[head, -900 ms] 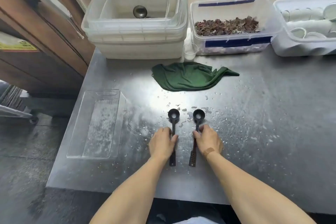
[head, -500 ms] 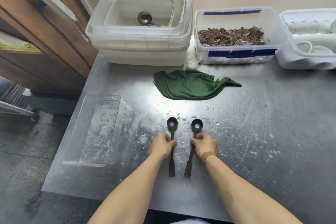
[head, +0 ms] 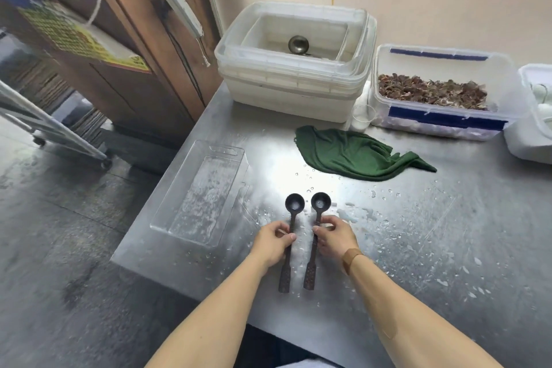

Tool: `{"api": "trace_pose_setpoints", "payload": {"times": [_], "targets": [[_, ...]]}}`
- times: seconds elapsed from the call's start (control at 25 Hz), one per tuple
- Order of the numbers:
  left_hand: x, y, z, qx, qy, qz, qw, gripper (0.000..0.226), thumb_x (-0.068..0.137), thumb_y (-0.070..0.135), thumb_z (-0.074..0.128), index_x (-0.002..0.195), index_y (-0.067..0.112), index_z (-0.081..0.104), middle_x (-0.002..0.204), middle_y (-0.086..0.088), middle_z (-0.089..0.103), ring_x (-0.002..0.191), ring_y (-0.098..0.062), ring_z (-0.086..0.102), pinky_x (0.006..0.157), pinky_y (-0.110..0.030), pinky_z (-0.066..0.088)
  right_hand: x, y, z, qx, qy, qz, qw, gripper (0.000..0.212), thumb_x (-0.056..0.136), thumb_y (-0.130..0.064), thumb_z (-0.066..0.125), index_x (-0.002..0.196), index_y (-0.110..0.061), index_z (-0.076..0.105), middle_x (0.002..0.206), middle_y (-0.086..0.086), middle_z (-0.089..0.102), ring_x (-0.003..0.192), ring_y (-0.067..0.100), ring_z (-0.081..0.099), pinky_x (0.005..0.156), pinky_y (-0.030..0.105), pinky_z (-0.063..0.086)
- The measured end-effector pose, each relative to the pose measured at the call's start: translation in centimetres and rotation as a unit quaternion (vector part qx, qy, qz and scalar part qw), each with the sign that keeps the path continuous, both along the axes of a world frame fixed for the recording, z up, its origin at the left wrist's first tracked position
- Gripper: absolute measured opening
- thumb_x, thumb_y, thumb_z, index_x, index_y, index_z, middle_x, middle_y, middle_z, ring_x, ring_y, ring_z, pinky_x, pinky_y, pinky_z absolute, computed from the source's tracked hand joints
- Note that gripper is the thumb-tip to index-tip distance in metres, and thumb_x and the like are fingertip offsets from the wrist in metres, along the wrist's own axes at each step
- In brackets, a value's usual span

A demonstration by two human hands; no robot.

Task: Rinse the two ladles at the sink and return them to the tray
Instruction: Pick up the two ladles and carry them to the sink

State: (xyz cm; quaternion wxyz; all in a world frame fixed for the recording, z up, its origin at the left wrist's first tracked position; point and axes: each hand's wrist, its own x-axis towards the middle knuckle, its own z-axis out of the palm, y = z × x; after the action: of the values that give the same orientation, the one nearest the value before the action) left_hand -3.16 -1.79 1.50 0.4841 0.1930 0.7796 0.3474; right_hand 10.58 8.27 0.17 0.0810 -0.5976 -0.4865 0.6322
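Two small dark ladles lie side by side on the wet steel table (head: 418,233), bowls pointing away from me. My left hand (head: 273,240) pinches the handle of the left ladle (head: 294,205) near its middle. My right hand (head: 336,237) pinches the handle of the right ladle (head: 320,202) the same way. Both ladles look slightly raised or resting on the surface; I cannot tell which. A clear plastic tray (head: 200,191) sits to the left of my hands, near the table's left edge. No sink is in view.
A green cloth (head: 355,155) lies beyond the ladles. At the back stand stacked white tubs (head: 292,81) holding a metal ladle (head: 298,44), a small clear cup (head: 363,118), a bin of brown dried pieces (head: 433,95) and a white bin (head: 534,116). A wooden cabinet stands left.
My fingers have curled around both ladle handles and the ladles sit closer together. The camera has lifted and swung left, showing more of the floor and cabinet.
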Motion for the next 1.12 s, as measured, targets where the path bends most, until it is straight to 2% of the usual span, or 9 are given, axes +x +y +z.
{"api": "trace_pose_setpoints", "payload": {"times": [0.16, 0.24, 0.36, 0.52, 0.6, 0.68, 0.8, 0.92, 1.12], "targets": [[-1.6, -3.7, 1.4, 0.042, 0.019, 0.053, 0.998, 0.012, 0.087, 0.015, 0.070, 0.099, 0.014, 0.069, 0.073, 0.002, 0.060, 0.068, -0.014, 0.056, 0.068, -0.030, 0.050, -2.7, -2.3, 2.4, 0.013, 0.033, 0.063, 0.997, 0.015, 0.086, -0.008, 0.066, 0.098, -0.017, 0.063, 0.085, 0.014, 0.064, 0.072, 0.026, 0.059, 0.074, 0.041, 0.051], [-2.4, -5.8, 2.0, 0.055, 0.015, 0.082, 0.995, 0.014, 0.087, 0.015, 0.070, 0.101, 0.013, 0.068, 0.078, 0.001, 0.061, 0.071, -0.014, 0.059, 0.070, -0.032, 0.054, -4.1, -3.9, 3.7, 0.004, 0.056, 0.084, 0.995, 0.019, 0.088, -0.006, 0.064, 0.105, -0.014, 0.060, 0.084, 0.014, 0.063, 0.069, 0.026, 0.061, 0.065, 0.037, 0.056], [-3.4, -9.7, 2.8, 0.070, -0.004, 0.135, 0.988, 0.015, 0.088, 0.014, 0.069, 0.102, 0.011, 0.065, 0.082, -0.005, 0.060, 0.074, -0.018, 0.061, 0.071, -0.034, 0.057, -6.2, -7.0, 5.7, -0.011, 0.070, 0.122, 0.990, 0.021, 0.091, -0.004, 0.060, 0.110, -0.013, 0.057, 0.086, 0.013, 0.060, 0.061, 0.021, 0.060, 0.049, 0.029, 0.055], [-4.7, -15.9, 4.2, 0.087, -0.010, 0.221, 0.971, 0.009, 0.089, 0.013, 0.067, 0.094, 0.019, 0.064, 0.083, -0.003, 0.058, 0.072, -0.013, 0.060, 0.054, -0.021, 0.054, -9.0, -11.8, 7.5, -0.025, 0.078, 0.181, 0.980, 0.025, 0.092, -0.001, 0.057, 0.114, -0.012, 0.056, 0.088, 0.013, 0.056, 0.062, 0.021, 0.056, 0.060, 0.037, 0.057], [-5.3, -19.3, 4.8, 0.084, -0.012, 0.258, 0.962, 0.008, 0.090, 0.016, 0.067, 0.095, 0.020, 0.062, 0.090, -0.003, 0.056, 0.080, -0.016, 0.058, 0.053, -0.023, 0.056, -10.4, -14.5, 8.0, -0.025, 0.078, 0.224, 0.971, 0.028, 0.091, 0.000, 0.057, 0.116, -0.014, 0.056, 0.089, 0.012, 0.059, 0.062, 0.021, 0.058, 0.061, 0.038, 0.057], [-5.6, -22.9, 5.2, 0.077, -0.014, 0.292, 0.953, 0.009, 0.090, 0.018, 0.066, 0.097, 0.019, 0.062, 0.093, -0.002, 0.055, 0.084, -0.016, 0.059, 0.058, -0.027, 0.058, -11.5, -17.6, 8.5, -0.032, 0.087, 0.260, 0.961, 0.031, 0.090, 0.002, 0.057, 0.116, -0.014, 0.055, 0.090, 0.011, 0.062, 0.060, 0.020, 0.061, 0.054, 0.036, 0.060], [-5.4, -28.8, 5.3, 0.081, -0.018, 0.339, 0.937, 0.005, 0.091, 0.019, 0.064, 0.095, 0.020, 0.061, 0.086, 0.002, 0.056, 0.075, -0.009, 0.062, 0.055, -0.025, 0.056, -12.7, -22.8, 8.7, -0.046, 0.094, 0.308, 0.946, 0.034, 0.087, 0.002, 0.057, 0.115, -0.017, 0.056, 0.094, 0.012, 0.061, 0.059, 0.019, 0.062, 0.052, 0.031, 0.057], [-4.6, -35.0, 5.5, 0.099, -0.019, 0.393, 0.914, 0.004, 0.089, 0.021, 0.066, 0.088, 0.024, 0.063, 0.086, 0.001, 0.058, 0.076, -0.014, 0.066, 0.054, -0.028, 0.056, -13.3, -28.2, 8.9, -0.050, 0.099, 0.365, 0.924, 0.032, 0.087, -0.001, 0.058, 0.113, -0.021, 0.057, 0.091, 0.008, 0.061, 0.054, 0.014, 0.066, 0.054, 0.031, 0.058], [-2.4, -45.9, 6.6, 0.123, -0.002, 0.487, 0.865, 0.007, 0.089, 0.023, 0.067, 0.085, 0.026, 0.063, 0.085, 0.003, 0.062, 0.074, -0.016, 0.067, 0.054, -0.029, 0.055, -13.8, -38.0, 9.7, -0.053, 0.108, 0.461, 0.879, 0.033, 0.087, -0.005, 0.059, 0.113, -0.024, 0.057, 0.096, 0.008, 0.063, 0.067, 0.019, 0.066, 0.056, 0.031, 0.058]]}}
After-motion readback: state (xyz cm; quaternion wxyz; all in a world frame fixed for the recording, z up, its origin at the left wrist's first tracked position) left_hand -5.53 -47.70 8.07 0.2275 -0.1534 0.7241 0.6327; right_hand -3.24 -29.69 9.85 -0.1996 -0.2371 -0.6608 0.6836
